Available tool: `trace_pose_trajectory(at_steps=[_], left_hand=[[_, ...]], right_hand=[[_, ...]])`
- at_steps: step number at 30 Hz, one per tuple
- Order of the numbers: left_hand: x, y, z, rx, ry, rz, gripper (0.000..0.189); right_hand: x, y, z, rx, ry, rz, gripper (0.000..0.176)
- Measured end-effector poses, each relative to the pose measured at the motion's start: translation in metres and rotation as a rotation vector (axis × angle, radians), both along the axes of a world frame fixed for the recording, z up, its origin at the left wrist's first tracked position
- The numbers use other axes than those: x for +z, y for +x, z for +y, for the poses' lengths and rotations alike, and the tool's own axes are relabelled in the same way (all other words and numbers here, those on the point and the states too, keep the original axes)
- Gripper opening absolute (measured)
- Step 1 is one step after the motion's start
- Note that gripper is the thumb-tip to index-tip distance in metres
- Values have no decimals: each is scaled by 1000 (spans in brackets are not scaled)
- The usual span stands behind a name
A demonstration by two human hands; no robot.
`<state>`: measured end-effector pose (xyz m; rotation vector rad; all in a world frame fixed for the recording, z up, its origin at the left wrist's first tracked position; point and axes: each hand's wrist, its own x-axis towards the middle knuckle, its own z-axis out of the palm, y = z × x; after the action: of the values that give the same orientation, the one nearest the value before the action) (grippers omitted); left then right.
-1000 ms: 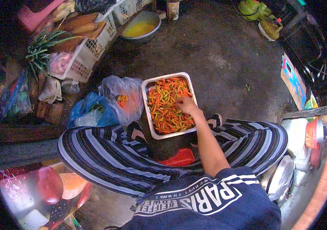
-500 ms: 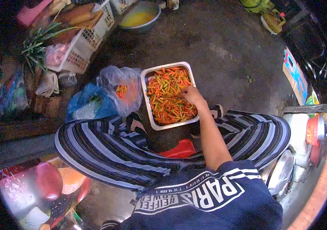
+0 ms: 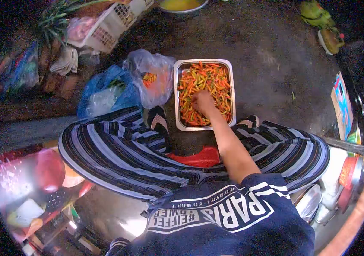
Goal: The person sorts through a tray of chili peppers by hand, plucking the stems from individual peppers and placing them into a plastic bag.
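A rectangular metal tray (image 3: 176,100) stands on the dark floor between my feet, full of red, orange and green chillies (image 3: 216,81). Over its lower middle is my right hand (image 3: 203,103), its fingers bent down among the chillies. What the fingertips hold, if anything, is hidden. To the left of the tray lies a clear plastic bag (image 3: 161,72) with some orange chillies in it, and beside that a blue plastic bag (image 3: 92,91). My left hand is out of the picture.
A red plastic piece (image 3: 197,158) lies between my legs. White crates (image 3: 105,32) and a basin (image 3: 186,8) are at the upper left and top. At the right are a colourful board (image 3: 343,104), metal lids (image 3: 309,202) and a red container (image 3: 347,175).
The view has shifted, so the tray appears further right and higher. My right hand has moved from the tray's right side to its lower middle.
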<state>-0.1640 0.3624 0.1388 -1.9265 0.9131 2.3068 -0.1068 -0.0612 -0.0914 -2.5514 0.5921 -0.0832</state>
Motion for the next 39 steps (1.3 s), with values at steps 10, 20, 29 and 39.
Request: trace_pose_trajectory(at_steps=[10, 20, 29, 39], left_hand=[[-1, 5, 2, -47, -40, 4, 27], [64, 59, -32, -291, -159, -44, 26], [19, 154, -257, 726, -981, -317, 21], [-144, 162, -338, 925, -585, 167, 9]], right_hand=[[20, -14, -17, -114, 320, 37, 21], [45, -31, -45, -212, 871, -92, 21], [33, -32, -50, -151, 718, -141, 15], [79, -23, -37, -144, 787, -277, 13]])
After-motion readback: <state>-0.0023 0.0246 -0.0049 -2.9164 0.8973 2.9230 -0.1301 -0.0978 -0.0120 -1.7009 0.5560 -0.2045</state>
